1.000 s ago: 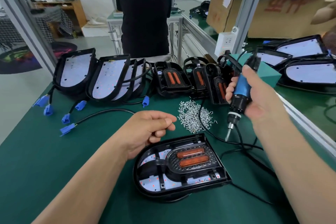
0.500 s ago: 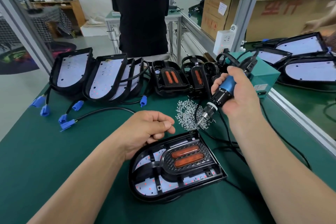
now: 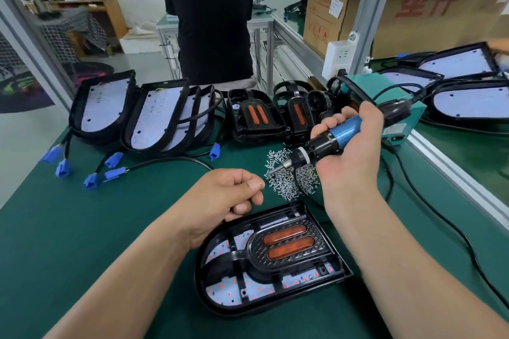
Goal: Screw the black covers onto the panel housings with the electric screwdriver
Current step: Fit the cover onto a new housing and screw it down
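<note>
ON THE LINE: A worker's right hand [image 3: 351, 154] grips the blue-barrelled screwdriver [image 3: 329, 142] at a slant, its bit dipped to the edge of a pile of screws [image 3: 293, 187] on the green mat [image 3: 82, 228]. The left hand [image 3: 227, 201] sits just beside the far corner of the nearest housing [image 3: 217, 303], fingers curled in a loose fist, thumb on forefinger, nothing showing inside it. That housing lies flat between the forearms, its cover [image 3: 311, 249] seated in it and, by the look of the open bosses at its rim, not yet fastened.

The step appears to be loading a screw onto the bit. Done well, that likely means touching the tip to one screw head at the heap's fringe rather than stabbing into the tangle. The screw should then be carried to a boss with the free hand steadying the housing, the tool square to the hole before it spins. A slanted start could chew the plastic.

The housing is glossy black moulded plastic, rounded at one end and straight at the other. The cover is dimpled around two amber pill-shaped lenses, and a pale board dotted red shows between its ribs. The screws are small and bright silver. Behind them, more housings [image 3: 154, 115] lean in a row, trailing blue plugs [image 3: 63, 168]
</note>
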